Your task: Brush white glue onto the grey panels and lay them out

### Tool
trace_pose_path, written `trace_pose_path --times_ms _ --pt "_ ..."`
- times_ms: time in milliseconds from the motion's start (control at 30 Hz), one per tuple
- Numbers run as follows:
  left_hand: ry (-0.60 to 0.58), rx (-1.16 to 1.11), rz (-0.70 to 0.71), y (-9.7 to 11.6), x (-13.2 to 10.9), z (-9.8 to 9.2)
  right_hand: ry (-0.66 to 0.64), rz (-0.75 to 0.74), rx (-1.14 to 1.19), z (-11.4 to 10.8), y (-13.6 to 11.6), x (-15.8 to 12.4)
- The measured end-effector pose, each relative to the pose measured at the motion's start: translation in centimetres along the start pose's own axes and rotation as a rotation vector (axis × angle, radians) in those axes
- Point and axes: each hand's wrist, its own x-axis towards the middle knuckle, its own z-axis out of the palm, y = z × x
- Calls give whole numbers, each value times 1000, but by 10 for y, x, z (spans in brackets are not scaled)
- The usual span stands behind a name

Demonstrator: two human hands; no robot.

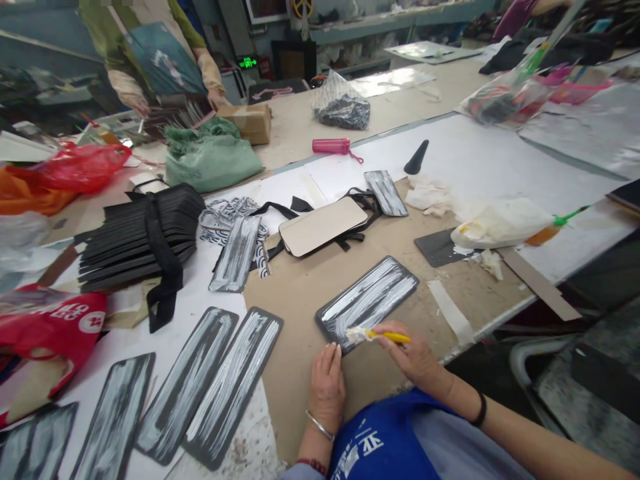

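In my right hand (413, 353) is a brush with a yellow handle (395, 337), pinched between the fingers. White paste coats its bristles (357, 335), which rest on the near left end of a dark rectangular panel (370, 297) with rounded corners. White streaks run along that panel's length. My left hand (327, 380) lies with fingers stretched out, their tips at the panel's near left corner. Two similar streaked panels, a middle one (235, 387) and one beside it (187, 383), lie to the left.
Further left are more streaked panels (115, 413) and a stack of black pieces (135, 237). A beige panel (325, 225) with black straps lies ahead. At right, a paste-smeared white container (495, 223) stands near a dark sheet (440, 247). Another person (160, 60) stands across the table.
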Motion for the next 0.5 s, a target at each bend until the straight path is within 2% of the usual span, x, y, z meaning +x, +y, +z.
trace_pose_path --times_ms 100,167,300,400,500 --pt "4 -6 -11 2 0 -1 127 138 -122 -31 21 6" --pt "3 -25 -32 4 0 -1 210 180 -197 -56 32 12" --pt "15 -98 -167 10 4 2 328 100 -347 -91 54 28" --pt "38 -153 -345 14 11 7 294 -17 -391 -93 69 32" --pt "49 -213 -513 16 19 14 177 -95 -411 -82 75 27"
